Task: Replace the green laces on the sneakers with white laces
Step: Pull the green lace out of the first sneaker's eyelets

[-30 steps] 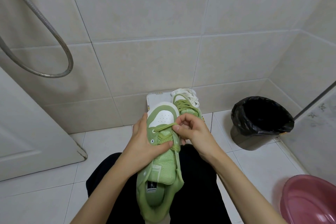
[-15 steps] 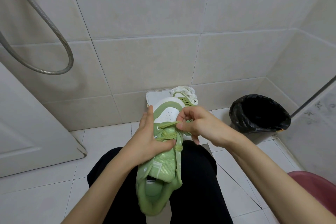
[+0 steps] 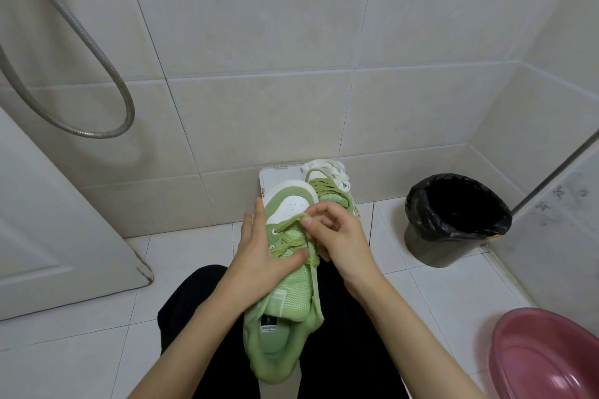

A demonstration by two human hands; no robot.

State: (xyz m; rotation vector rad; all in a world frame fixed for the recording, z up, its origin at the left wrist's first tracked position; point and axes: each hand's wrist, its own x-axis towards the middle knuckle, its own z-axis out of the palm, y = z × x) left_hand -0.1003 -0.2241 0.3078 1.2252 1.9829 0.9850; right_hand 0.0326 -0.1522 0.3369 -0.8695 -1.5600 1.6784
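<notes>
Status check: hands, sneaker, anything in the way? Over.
Left hand grips sneaker over lap, thumb across lacing. Right hand pinches green lace near toe-end eyelets. White laces bunched at second sneaker behind; no obstruction seen.

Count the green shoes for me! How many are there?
2. The near sneaker lies on the person's lap, gripped by the left hand while the right hand pinches its green lace. The far sneaker sits on the white tray by the wall. Nothing suggests a hidden one.
</notes>
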